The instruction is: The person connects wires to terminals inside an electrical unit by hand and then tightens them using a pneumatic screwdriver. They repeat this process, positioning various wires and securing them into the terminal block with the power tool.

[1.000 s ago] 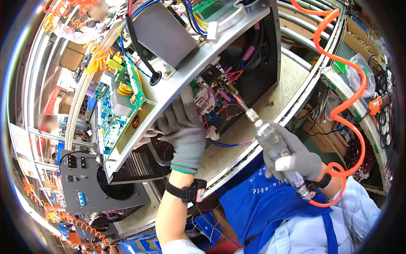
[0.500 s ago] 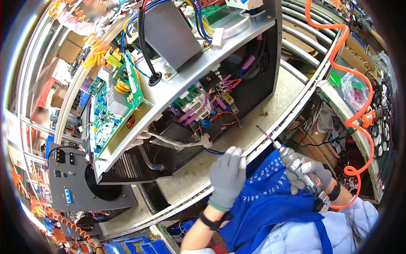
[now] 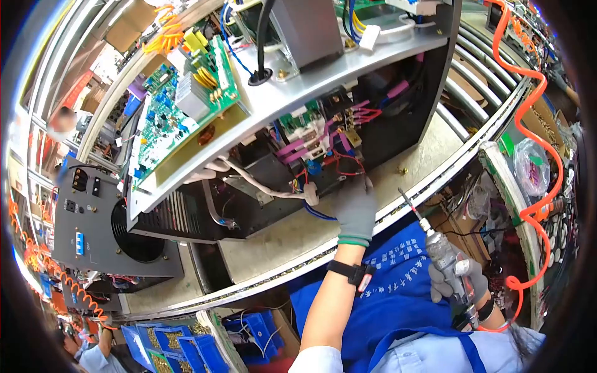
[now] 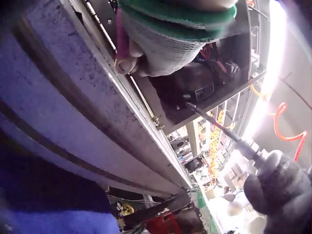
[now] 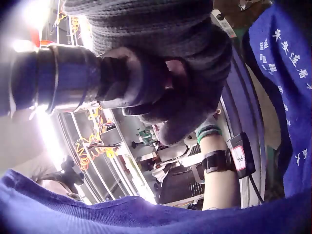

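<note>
My gloved left hand (image 3: 357,211) reaches to the open side of a dark metal chassis (image 3: 429,93), palm down, over the ends of blue wires (image 3: 318,212). In the left wrist view, a purple-sleeved lead end (image 4: 122,41) with a ring terminal shows at its fingers. Those fingers appear to pinch the blue wire; the glove hides most of the grip. A red wire (image 3: 349,173) with a ring lug ends beside the fingertips. My gloved right hand (image 3: 477,276) grips a pneumatic screwdriver (image 3: 443,250) by its body, its long bit (image 3: 407,202) pointing up and away, apart from the chassis.
A green circuit board (image 3: 221,81) and a grey metal box (image 3: 308,31) sit on the chassis's metal plate. An orange coiled hose (image 3: 532,163) loops at the right. Blue bins (image 3: 202,354) of screws stand lower left. A second grey unit (image 3: 102,217) stands left; rollers (image 3: 463,96) lie behind.
My left hand has come out of the chassis, drawn back, then reached forward again onto the blue wires. The screwdriver has left the chassis and moved down and right in my right hand.
</note>
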Available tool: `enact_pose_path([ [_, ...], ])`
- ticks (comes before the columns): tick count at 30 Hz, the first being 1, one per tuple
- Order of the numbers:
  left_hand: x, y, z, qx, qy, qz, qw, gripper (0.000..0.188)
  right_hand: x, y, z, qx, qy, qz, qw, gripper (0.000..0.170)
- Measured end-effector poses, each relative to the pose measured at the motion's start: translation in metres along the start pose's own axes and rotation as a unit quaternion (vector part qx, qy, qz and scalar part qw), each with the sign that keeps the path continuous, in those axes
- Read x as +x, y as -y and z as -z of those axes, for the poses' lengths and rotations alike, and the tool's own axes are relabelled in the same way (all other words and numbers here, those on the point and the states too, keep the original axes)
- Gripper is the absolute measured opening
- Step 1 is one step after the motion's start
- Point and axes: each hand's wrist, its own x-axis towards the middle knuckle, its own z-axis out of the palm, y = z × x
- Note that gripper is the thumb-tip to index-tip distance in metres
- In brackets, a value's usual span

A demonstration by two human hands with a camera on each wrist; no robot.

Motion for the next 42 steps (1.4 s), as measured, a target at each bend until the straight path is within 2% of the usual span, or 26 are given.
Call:
enact_pose_path([
  [2,0.003,-0.005,0.012,-0.056,0.016,0.06,0.997,0.022,-0.002,-0.001,0.002,-0.001,0.019,0.006,1.0,0.072],
  [3,0.003,-0.007,0.017,-0.108,0.002,0.075,0.991,0.022,-0.004,-0.001,-0.002,0.009,0.025,0.014,1.0,0.074],
  [4,0.002,-0.007,0.019,-0.107,0.006,0.073,0.992,0.022,-0.006,0.0,-0.005,0.019,0.031,0.023,0.999,0.075],
  [6,-0.004,-0.005,0.021,-0.261,-0.008,0.082,0.962,0.022,-0.008,0.001,-0.006,0.003,0.043,0.024,0.999,0.075],
  [7,-0.005,-0.003,0.022,-0.32,0.026,0.103,0.941,0.02,-0.009,0.001,-0.009,0.003,0.053,0.024,0.998,0.076],
  [8,-0.005,-0.002,0.024,-0.32,0.03,0.103,0.941,0.02,-0.01,-0.001,-0.012,0.002,0.065,0.024,0.998,0.076],
  [10,-0.003,-0.002,0.032,-0.491,0.104,0.193,0.843,0.021,-0.011,-0.006,-0.015,0.003,0.076,0.034,0.997,0.076],
  [11,-0.005,0.001,0.026,-0.555,0.111,0.228,0.792,0.021,-0.011,-0.007,-0.017,-0.001,0.082,0.031,0.996,0.076],
  [12,-0.004,-0.001,0.034,-0.556,0.111,0.228,0.792,0.021,-0.012,-0.008,-0.019,-0.005,0.088,0.028,0.996,0.075],
  [14,-0.002,-0.007,0.055,-0.645,0.183,0.357,0.651,0.021,-0.012,-0.011,-0.023,-0.003,0.082,0.024,0.996,0.074],
  [16,-0.004,-0.002,0.05,-0.66,0.192,0.361,0.63,0.019,-0.013,-0.013,-0.027,-0.002,0.075,0.02,0.997,0.074],
  [18,-0.01,0.002,0.034,-0.772,0.143,0.369,0.497,0.018,-0.013,-0.014,-0.03,0.006,0.076,0.017,0.997,0.073],
  [19,-0.012,0.005,0.032,-0.774,0.142,0.369,0.495,0.018,-0.013,-0.015,-0.033,0.003,0.076,0.016,0.997,0.073],
  [21,-0.014,0.01,0.031,-0.817,0.161,0.373,0.41,0.02,-0.014,-0.015,-0.037,-0.012,0.063,0.014,0.998,0.073],
  [22,-0.014,0.011,0.032,-0.818,0.159,0.372,0.408,0.02,-0.013,-0.015,-0.037,-0.014,0.063,0.014,0.998,0.073],
  [24,-0.013,0.013,0.039,-0.798,0.172,0.378,0.436,0.022,-0.01,-0.015,-0.037,-0.025,0.075,0.004,0.997,0.073],
  [28,-0.013,0.017,0.052,-0.812,0.186,0.349,0.429,0.024,-0.007,-0.011,-0.044,-0.054,0.069,-0.013,0.996,0.078],
  [30,-0.011,0.018,0.054,-0.833,0.196,0.334,0.395,0.025,-0.005,-0.007,-0.051,-0.107,0.061,-0.028,0.992,0.081],
  [34,-0.008,0.021,0.062,-0.844,0.208,0.329,0.369,0.027,-0.001,-0.003,-0.05,-0.137,0.065,-0.048,0.987,0.092],
  [35,-0.009,0.018,0.064,-0.836,0.192,0.34,0.385,0.026,0.001,-0.001,-0.051,-0.151,0.066,-0.054,0.985,0.095],
  [36,-0.01,0.017,0.063,-0.836,0.194,0.336,0.387,0.026,0.002,0.0,-0.048,-0.151,0.068,-0.05,0.985,0.095],
  [38,-0.011,0.017,0.058,-0.859,0.178,0.339,0.339,0.025,0.005,0.001,-0.042,-0.143,0.109,-0.062,0.982,0.086],
  [40,-0.01,0.011,0.067,-0.858,0.18,0.339,0.341,0.025,0.007,0.004,-0.042,-0.159,0.117,-0.06,0.978,0.088],
  [42,-0.011,0.003,0.069,-0.853,0.152,0.38,0.324,0.026,0.008,0.005,-0.04,-0.168,0.103,-0.057,0.979,0.091],
])
